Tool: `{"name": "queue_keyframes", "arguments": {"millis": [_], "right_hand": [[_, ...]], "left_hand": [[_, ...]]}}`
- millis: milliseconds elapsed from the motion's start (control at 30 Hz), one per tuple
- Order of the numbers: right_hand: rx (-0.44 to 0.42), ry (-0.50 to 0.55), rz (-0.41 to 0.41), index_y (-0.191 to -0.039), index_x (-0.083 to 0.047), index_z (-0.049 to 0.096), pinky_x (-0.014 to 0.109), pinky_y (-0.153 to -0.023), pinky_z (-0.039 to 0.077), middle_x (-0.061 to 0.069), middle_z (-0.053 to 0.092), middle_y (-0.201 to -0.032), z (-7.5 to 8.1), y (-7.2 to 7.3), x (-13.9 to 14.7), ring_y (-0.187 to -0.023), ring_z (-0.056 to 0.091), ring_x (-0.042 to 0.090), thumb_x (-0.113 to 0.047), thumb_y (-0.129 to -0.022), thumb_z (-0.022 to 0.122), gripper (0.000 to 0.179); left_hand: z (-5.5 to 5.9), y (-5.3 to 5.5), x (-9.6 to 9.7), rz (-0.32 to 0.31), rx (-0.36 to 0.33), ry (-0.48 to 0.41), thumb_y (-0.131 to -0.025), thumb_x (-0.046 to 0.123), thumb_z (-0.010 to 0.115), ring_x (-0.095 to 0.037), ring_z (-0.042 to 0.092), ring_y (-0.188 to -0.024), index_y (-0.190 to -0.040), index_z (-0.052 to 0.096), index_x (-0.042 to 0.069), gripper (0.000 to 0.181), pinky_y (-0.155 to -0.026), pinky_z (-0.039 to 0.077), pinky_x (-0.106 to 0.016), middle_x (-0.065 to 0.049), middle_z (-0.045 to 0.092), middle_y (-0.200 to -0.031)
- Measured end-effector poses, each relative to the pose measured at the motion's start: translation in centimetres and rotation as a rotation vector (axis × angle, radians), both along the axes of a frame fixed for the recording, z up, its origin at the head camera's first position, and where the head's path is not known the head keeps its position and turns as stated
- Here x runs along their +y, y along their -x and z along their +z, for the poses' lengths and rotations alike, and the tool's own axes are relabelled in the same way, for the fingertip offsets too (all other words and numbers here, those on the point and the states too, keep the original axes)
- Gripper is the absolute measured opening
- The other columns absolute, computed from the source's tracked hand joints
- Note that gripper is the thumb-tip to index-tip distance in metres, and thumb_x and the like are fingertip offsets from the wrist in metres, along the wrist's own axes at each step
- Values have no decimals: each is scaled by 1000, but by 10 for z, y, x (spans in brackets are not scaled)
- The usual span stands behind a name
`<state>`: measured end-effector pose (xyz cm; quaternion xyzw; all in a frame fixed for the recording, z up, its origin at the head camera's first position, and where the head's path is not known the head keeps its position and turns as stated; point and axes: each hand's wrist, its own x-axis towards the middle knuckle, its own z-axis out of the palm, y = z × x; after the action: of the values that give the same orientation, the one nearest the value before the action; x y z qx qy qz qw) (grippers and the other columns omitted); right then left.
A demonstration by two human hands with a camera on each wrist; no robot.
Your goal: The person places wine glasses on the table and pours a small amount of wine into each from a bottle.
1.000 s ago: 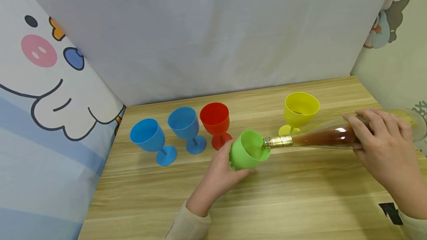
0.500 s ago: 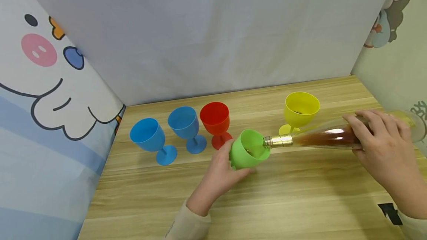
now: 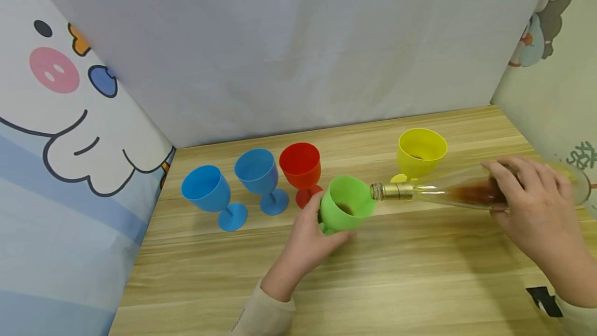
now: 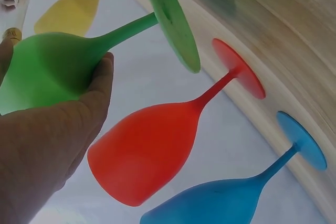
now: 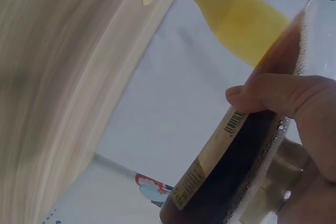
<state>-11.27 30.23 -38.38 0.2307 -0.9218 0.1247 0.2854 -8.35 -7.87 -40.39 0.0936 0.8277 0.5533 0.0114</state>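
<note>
Bottle (image 3: 466, 188), gripped by right hand (image 3: 536, 198), has its mouth at the rim of green goblet (image 3: 352, 198), clasped in left hand (image 3: 311, 237) beside red goblet (image 3: 300, 167). Worktop (image 3: 410, 279) spreads between both hands; back edge runs behind yellow goblet (image 3: 421, 157).

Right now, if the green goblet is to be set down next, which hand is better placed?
Left, most likely: the left hand holds the green goblet, while the right hand is occupied gripping the tilted bottle.
</note>
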Motion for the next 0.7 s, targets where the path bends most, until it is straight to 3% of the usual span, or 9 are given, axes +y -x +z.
{"name": "queue_keyframes", "arguments": {"millis": [200, 333, 700], "right_hand": [[-68, 54, -29, -131, -3, 53, 73, -93, 26, 26, 49, -129, -3, -1, 1, -117, 40, 52, 21, -41, 88, 100], [-125, 97, -54, -135, -4, 52, 74, -98, 25, 28, 49, -129, -6, -3, 1, -117, 41, 52, 19, -48, 85, 95], [-271, 212, -93, -139, -4, 48, 74, -83, 24, 29, 49, -126, -6, -9, 0, -113, 41, 57, 12, -52, 91, 98]], "left_hand": [[0, 2, 1, 29, 25, -21, -77, 15, 91, -16, 56, -114, -140, 50, 13, 75, -95, 50, -40, 3, 59, -128], [2, 3, 3, 43, 24, -10, -77, 18, 91, -16, 56, -114, -139, 50, 14, 74, -95, 50, -40, 3, 58, -127], [-2, 8, 9, 69, -19, -4, -77, 18, 92, -19, 56, -116, -141, 49, 15, 77, -96, 49, -42, 5, 58, -128]]}}
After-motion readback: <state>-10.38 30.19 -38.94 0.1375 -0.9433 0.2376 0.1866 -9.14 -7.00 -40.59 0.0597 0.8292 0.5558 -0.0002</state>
